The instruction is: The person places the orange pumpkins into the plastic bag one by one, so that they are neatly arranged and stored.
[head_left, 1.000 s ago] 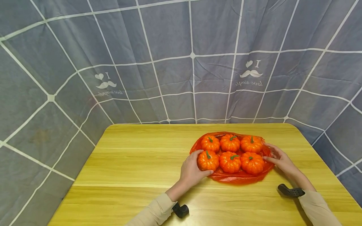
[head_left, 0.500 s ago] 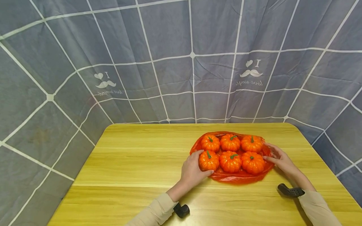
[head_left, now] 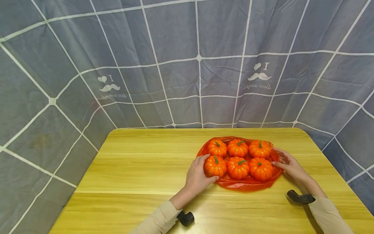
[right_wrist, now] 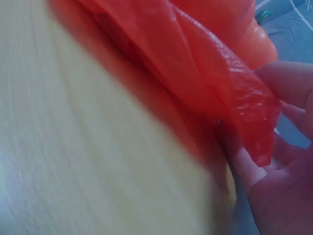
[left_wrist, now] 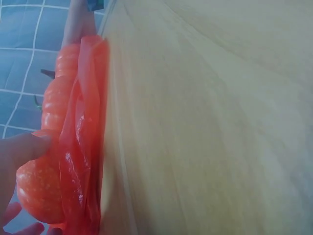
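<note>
Small orange toy pumpkins with green stems sit in two rows of three on a spread red plastic bag. My left hand curls around the front-left pumpkin, its thumb near the front and its fingers on the far left side. In the left wrist view, the thumb lies against that pumpkin. At the bag's right end is my right hand, thumb close to the front-right pumpkin. The right wrist view has loose bag plastic between that thumb and the fingers, which are partly hidden behind it.
Everything rests on a yellow wooden table, with the bag right of its middle. A grey-blue curtain with white grid lines hangs behind and around the table. Black wrist devices are worn at both sleeves.
The front-left pumpkin shifts very slightly under my left hand, which has moved a touch to the left. My right hand and the other pumpkins stay where they were.
</note>
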The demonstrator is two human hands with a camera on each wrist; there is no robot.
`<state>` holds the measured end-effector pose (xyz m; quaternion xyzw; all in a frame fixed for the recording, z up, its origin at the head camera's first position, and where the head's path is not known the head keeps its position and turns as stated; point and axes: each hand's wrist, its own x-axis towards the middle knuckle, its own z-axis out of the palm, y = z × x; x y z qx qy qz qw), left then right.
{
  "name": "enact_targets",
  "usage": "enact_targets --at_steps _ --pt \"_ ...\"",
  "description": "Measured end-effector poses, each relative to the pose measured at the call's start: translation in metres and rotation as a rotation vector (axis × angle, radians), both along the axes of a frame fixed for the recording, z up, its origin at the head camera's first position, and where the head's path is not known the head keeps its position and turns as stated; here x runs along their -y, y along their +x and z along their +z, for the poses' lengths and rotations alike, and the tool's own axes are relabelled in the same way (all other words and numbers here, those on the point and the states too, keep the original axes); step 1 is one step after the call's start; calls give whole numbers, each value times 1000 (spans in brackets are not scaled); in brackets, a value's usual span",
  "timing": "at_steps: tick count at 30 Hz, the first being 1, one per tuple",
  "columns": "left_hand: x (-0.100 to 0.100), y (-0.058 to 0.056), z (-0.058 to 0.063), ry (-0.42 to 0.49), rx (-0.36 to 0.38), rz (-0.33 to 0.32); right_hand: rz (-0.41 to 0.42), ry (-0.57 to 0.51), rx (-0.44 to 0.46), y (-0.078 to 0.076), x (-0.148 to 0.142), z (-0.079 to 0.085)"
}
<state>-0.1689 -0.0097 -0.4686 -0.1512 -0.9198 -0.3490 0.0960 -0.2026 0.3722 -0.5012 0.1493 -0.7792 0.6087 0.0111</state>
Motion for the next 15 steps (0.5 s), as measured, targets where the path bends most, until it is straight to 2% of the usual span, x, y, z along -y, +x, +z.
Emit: enact_targets --at_steps 5,8,12,15 --pt "6 2 4 33 -26 -4 -7 -15 9 1 -1 3" --pt "15 3 4 46 -80 -8 -14 23 -16 0 -2 6" --pt "37 2 5 43 -162 11 -49 138 -102 -1 -7 10" --pt "62 0 9 25 -154 29 -79 209 -163 -2 -12 18"
